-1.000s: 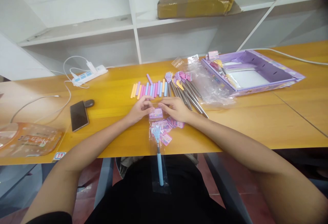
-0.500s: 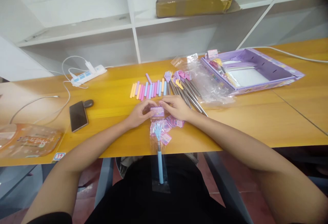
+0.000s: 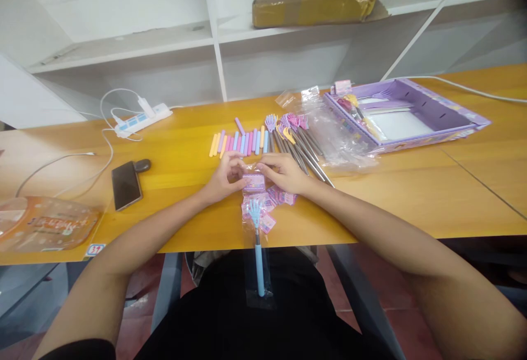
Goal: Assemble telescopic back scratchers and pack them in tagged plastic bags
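A clear plastic bag (image 3: 251, 291) holds a blue hand-shaped scratcher (image 3: 258, 261) and has a pink-purple card (image 3: 254, 183) at its top. My left hand (image 3: 226, 178) pinches the left side of the bag's top by the card. At the right side, my right hand (image 3: 284, 172) has its thumb and fingers closed on the same top edge. The bag's lower end hangs past the table's front edge. Under and beside it lie several loose pink cards (image 3: 284, 195). Behind my hands are several coloured handles (image 3: 247, 143) and a pile of scratchers with metal rods (image 3: 302, 146).
To the right stands a purple tray (image 3: 444, 121), with empty plastic bags (image 3: 341, 143) beside it. A phone (image 3: 126, 186), a power strip (image 3: 144, 121) with cables and an orange package (image 3: 49, 225) are on the left. A cardboard parcel (image 3: 313, 0) rests on the shelf.
The fingers of my left hand have lifted and shifted slightly upward, over the lower ends of some handles. My right hand has barely moved. The bag remains between them.
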The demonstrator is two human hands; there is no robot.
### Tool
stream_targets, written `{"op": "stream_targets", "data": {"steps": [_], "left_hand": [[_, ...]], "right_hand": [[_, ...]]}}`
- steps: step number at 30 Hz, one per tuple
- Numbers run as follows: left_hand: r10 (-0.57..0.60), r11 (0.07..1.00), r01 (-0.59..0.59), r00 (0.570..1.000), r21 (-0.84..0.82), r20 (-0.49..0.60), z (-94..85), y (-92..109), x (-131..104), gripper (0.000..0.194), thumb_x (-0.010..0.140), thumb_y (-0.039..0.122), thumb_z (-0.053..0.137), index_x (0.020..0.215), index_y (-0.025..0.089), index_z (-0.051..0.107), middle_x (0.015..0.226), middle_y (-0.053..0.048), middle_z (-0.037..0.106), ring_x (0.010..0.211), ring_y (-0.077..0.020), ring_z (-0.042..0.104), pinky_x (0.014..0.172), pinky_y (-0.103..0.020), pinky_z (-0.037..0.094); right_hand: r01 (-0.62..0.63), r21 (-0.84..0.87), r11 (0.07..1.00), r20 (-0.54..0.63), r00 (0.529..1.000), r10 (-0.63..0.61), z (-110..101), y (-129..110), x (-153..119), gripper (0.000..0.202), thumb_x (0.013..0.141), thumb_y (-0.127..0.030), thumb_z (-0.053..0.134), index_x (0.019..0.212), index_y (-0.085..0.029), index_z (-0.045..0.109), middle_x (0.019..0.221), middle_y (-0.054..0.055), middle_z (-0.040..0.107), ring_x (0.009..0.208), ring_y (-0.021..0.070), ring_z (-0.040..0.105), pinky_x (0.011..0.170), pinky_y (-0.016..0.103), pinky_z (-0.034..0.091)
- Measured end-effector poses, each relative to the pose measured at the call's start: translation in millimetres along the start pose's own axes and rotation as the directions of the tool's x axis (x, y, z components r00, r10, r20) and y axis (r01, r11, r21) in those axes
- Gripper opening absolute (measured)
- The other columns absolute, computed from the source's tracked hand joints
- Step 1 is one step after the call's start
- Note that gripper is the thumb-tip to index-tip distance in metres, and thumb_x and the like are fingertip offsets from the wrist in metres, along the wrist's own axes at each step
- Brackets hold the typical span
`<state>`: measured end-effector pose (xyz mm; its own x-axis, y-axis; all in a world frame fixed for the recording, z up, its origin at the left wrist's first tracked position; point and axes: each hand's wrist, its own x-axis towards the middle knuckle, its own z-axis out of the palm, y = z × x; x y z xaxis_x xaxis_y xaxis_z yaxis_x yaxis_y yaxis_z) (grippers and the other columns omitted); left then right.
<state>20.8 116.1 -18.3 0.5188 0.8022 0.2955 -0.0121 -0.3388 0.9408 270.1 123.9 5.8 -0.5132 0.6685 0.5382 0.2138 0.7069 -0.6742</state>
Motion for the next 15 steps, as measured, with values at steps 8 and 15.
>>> {"op": "stream_targets", "data": {"steps": [8,15], "left_hand": [[-0.078,0.994,0.061,0.979,0.092,0.187,-2.0,8.0,2.0,0.045,0.083,0.032,0.091,0.116,0.022,0.063,0.116,-0.009,0.075,0.106,-0.0223,0.073,0.091,-0.036,0.054],[-0.145,0.989,0.145,0.975,0.015,0.167,-1.4,9.0,2.4,0.037,0.090,0.042,0.086,0.111,0.021,0.064,0.101,-0.004,0.073,0.088,-0.0170,0.070,0.080,-0.031,0.052]], "right_hand": [[-0.030,0.267,0.963,0.126,0.992,-0.004,-0.6,5.4,1.2,0.053,0.116,-0.054,0.043,0.093,-0.022,0.078,0.097,0.006,0.067,0.091,0.0187,0.065,0.086,0.037,0.054],[-0.140,0.264,0.954,0.199,0.976,0.088,6.3,5.5,-0.3,0.025,0.097,-0.039,0.078,0.097,-0.021,0.060,0.093,0.001,0.064,0.081,0.0140,0.061,0.075,0.031,0.052]]}}
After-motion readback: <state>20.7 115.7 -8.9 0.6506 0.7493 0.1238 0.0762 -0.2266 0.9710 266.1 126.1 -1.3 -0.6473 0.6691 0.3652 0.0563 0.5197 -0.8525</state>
